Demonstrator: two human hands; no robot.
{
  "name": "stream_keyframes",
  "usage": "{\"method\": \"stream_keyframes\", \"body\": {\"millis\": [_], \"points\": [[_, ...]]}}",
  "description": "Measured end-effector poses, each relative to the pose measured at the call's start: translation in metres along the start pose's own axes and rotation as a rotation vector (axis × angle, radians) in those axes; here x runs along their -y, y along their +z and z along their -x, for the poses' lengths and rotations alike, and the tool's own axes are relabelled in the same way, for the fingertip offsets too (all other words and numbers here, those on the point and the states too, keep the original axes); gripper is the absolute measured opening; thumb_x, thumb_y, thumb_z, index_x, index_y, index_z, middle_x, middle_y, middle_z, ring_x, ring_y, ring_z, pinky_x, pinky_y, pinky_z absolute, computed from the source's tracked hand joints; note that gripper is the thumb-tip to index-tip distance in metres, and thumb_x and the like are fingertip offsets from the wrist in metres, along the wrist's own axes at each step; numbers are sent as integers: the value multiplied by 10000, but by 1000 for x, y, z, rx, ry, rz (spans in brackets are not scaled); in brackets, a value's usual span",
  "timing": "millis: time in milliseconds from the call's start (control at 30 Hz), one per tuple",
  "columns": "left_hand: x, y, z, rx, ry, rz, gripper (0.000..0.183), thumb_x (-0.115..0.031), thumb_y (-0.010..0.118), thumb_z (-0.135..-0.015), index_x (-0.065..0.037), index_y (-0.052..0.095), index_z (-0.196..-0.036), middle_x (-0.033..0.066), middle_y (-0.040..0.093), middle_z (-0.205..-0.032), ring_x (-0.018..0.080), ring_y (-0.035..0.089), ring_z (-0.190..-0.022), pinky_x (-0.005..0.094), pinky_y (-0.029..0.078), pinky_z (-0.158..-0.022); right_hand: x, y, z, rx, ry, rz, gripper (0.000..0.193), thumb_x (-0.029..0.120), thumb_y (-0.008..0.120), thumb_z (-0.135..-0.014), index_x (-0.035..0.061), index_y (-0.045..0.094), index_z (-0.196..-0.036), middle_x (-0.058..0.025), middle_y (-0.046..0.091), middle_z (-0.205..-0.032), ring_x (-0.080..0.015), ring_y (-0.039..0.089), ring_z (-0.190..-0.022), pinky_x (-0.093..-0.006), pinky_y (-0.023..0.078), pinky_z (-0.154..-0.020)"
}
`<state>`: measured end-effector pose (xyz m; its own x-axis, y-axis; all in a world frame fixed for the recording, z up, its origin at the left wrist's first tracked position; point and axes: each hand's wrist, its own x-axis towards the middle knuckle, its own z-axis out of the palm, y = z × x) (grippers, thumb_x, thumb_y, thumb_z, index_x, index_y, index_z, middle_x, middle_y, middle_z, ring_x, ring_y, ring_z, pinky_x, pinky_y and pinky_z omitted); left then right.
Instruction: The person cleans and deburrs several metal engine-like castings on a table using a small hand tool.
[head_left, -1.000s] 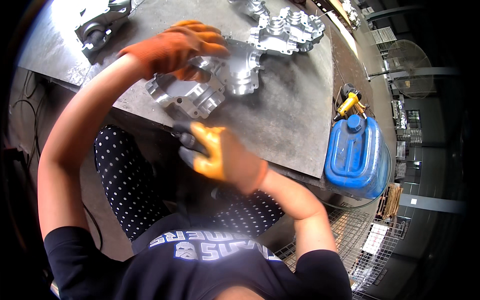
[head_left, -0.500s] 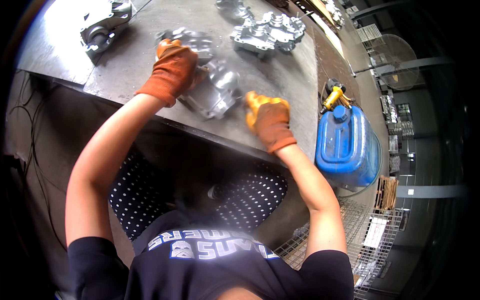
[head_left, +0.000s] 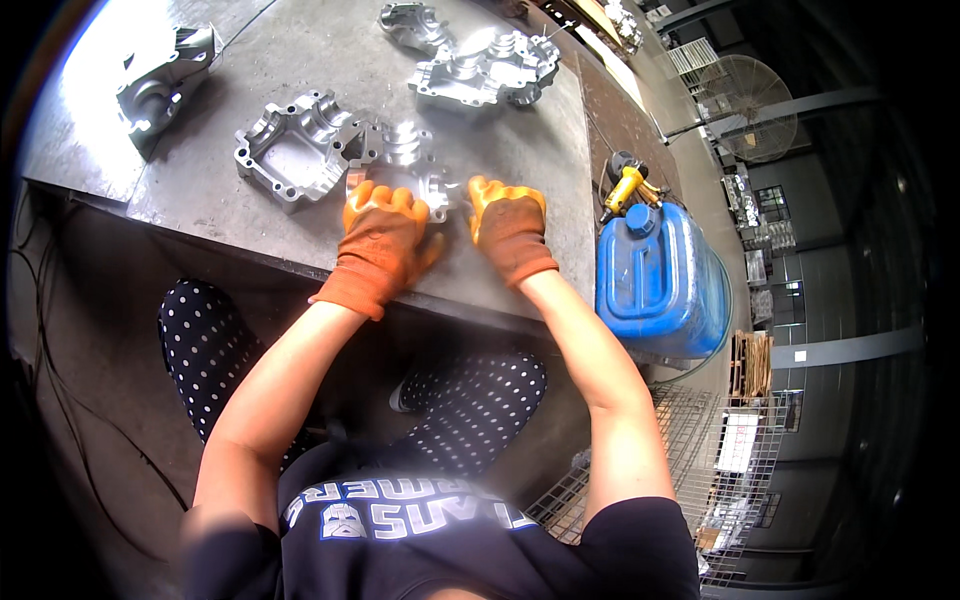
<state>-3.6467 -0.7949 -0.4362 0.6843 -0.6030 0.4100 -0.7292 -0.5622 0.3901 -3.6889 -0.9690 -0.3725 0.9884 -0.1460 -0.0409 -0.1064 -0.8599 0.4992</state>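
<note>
A silvery cast-metal housing (head_left: 300,150) with a square open end lies on the grey steel table (head_left: 300,60) near its front edge. Both my hands wear orange gloves. My left hand (head_left: 385,235) rests with its fingers over the near edge of the housing's right part (head_left: 405,150). My right hand (head_left: 508,225) grips the same end from the right side, fingers curled at the metal. My forearms reach up from the lower edge. My knees in dotted trousers show under the table.
More castings lie on the table: one at the far left (head_left: 150,85) and two at the back (head_left: 485,65), (head_left: 415,25). A blue jerrycan (head_left: 655,280) with a yellow spout (head_left: 630,185) stands right of the table. A fan (head_left: 750,105) and a wire cage (head_left: 720,470) are further right.
My right hand rose from below the table edge to the housing's right side. My left hand slid from the top of the casting to its near edge. The casting now lies flat.
</note>
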Motion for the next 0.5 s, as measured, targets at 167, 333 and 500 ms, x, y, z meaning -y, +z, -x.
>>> {"method": "stream_keyframes", "body": {"millis": [167, 333, 500], "points": [[6, 2, -1, 40, -2, 1, 354, -468, 727, -799, -132, 703, -909, 83, 653, -964, 301, 612, -971, 460, 413, -944, 17, 12, -1, -42, 74, -8, 164, 229, 606, -897, 139, 613, -1034, -64, 733, -884, -261, 737, -796, -401, 540, -676], [5, 4, -3, 47, -14, -34, 357, -474, 743, -779, -141, 700, -899, 72, 652, -963, 288, 618, -966, 457, 423, -927, 30, 23, -2, -79, 159, -40, 172, 217, 613, -885, 123, 594, -1027, -72, 727, -861, -267, 736, -761, -398, 544, -662], [7, 7, -3, 44, -14, -52, 362, -471, 754, -766, -141, 691, -900, 64, 648, -961, 282, 620, -964, 451, 425, -923, 36, 33, -5, -68, 219, -49, 175, 228, 619, -884, 119, 585, -1016, -71, 728, -862, -263, 737, -750, -408, 544, -646]]}}
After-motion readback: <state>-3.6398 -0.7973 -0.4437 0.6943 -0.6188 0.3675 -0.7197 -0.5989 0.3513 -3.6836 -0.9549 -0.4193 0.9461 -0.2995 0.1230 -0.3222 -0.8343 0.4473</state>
